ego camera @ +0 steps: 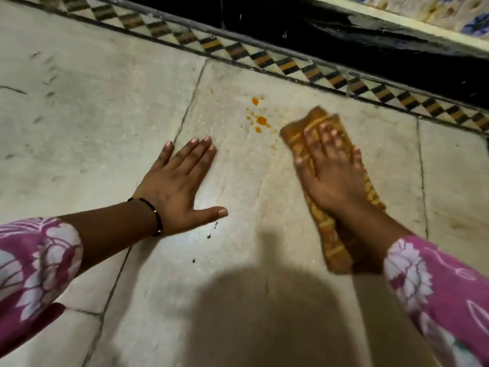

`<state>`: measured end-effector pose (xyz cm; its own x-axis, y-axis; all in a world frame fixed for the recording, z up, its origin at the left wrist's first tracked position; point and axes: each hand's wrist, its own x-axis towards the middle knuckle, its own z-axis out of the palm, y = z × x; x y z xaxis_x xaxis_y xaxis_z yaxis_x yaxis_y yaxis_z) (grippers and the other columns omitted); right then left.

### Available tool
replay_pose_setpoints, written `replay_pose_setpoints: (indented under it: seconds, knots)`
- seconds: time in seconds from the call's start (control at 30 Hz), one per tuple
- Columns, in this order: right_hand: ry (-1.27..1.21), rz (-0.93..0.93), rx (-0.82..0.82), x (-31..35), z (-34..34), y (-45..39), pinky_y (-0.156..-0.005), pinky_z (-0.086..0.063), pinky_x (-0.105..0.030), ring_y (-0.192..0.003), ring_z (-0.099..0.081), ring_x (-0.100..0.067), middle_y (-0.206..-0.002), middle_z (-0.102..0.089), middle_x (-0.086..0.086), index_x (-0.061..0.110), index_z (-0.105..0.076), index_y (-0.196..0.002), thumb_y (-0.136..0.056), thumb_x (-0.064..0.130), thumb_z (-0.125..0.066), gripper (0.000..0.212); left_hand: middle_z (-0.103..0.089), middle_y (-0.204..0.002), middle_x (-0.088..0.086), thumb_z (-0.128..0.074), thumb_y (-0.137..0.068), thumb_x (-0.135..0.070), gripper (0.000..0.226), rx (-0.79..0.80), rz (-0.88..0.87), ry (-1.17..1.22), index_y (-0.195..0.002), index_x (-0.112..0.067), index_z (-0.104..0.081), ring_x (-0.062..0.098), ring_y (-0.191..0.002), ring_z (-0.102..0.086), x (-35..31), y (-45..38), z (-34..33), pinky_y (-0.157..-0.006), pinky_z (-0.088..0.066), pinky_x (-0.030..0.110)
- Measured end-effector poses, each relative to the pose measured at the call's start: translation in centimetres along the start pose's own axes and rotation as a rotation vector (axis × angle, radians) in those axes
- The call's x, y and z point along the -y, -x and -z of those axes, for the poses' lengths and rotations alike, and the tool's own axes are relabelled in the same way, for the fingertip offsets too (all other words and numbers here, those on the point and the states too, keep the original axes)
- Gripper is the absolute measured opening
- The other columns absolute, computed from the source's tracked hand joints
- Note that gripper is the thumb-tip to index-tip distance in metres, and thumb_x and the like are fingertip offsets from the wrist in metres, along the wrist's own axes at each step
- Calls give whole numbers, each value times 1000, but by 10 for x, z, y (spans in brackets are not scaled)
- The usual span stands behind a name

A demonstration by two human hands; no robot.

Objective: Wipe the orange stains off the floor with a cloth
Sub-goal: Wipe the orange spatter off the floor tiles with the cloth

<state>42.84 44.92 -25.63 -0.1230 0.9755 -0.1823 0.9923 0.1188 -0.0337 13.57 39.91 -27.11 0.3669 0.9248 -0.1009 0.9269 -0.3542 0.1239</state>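
Right hand [329, 168] lies flat with fingers spread, pressing on the folded orange striped cloth [330, 197] on the pale stone floor [105, 115]. The orange stains [258, 115] sit just left of the cloth's far end, uncovered. Left hand [180, 186] rests palm down on the floor, fingers straight, holding nothing.

Right hand [329, 170] flat on cloth [333, 234]
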Motion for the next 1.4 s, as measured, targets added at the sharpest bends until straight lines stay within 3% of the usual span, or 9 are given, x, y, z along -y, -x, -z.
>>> replay_pose_setpoints:
  seconds: [0.13, 0.23, 0.37, 0.5, 0.67, 0.83, 1.1, 1.27, 1.4]
  knots:
    - [-47, -96, -26, 23, 11, -101, -115, 6, -53, -146, 11, -19, -160, 10, 0, 35, 8, -150, -95, 58, -4, 60, 5, -159, 3, -16, -72, -88, 109, 12, 0, 10, -151, -14, 0, 17, -146, 6, 1, 0, 1, -117, -2, 49]
    - [-37, 85, -10, 77, 15, -144, -115, 5, -53, -146, 10, -20, -160, 8, 0, 35, 2, -151, -96, 55, -6, 58, 10, -158, 7, -19, -71, -89, 114, 10, 14, 22, -151, -11, 2, 18, -146, 5, 1, -1, 1, -117, -1, 48]
    - [22, 398, -9, 126, 9, -112, -115, 6, -52, -146, 7, -20, -160, 5, 0, 35, -1, -150, -98, 52, -8, 55, 18, -156, 13, -28, -70, -88, 120, -29, 30, 67, -149, -5, 6, 24, -146, 8, 0, -1, 6, -117, 3, 49]
    - [30, 590, -1, 91, -3, -25, -116, 0, -50, -147, -1, -16, -160, -4, 5, 38, -7, -150, -98, 49, -15, 53, 15, -156, 19, -36, -70, -85, 122, -94, 45, 119, -148, -1, 6, 30, -145, 10, -1, 3, 8, -116, 5, 52]
    - [28, 310, 42, 4, 2, 19, -116, 5, -41, -146, 0, -14, -157, 4, 10, 44, -2, -148, -92, 62, -8, 59, 16, -156, 18, -35, -70, -86, 123, -66, 22, 104, -148, -2, 9, 29, -145, 11, -1, 2, 7, -116, 5, 54]
    - [-32, -16, -15, 40, 11, -81, -116, 6, -50, -146, 9, -20, -160, 10, 2, 38, 5, -150, -93, 62, -4, 62, 19, -156, 14, -33, -69, -88, 122, -38, 22, 86, -148, -5, 12, 25, -145, 14, -1, 0, 7, -116, 5, 54]
    - [14, 505, 33, 91, -1, -18, -116, 4, -50, -146, 7, -16, -160, 3, 4, 39, -1, -150, -96, 52, -6, 55, 15, -158, 8, -36, -68, -87, 122, -45, 21, 121, -149, -8, 8, 19, -145, 11, 0, 0, 12, -117, 5, 49]
    - [74, 332, 98, -6, 2, 81, -111, -19, -47, -144, -17, -21, -158, -16, 3, 41, -9, -149, -96, 56, -13, 56, 16, -157, 8, -35, -68, -88, 123, -44, 17, 112, -149, -7, 8, 17, -145, 14, 1, 1, 11, -117, 7, 47]
    - [149, 99, 103, -46, 16, 37, -102, -28, -54, -134, -24, -41, -158, -17, -7, 33, -10, -151, -87, 68, -7, 73, 14, -158, 8, -35, -68, -88, 122, -43, 13, 109, -150, -7, 5, 16, -145, 12, 1, 0, 10, -118, 5, 43]
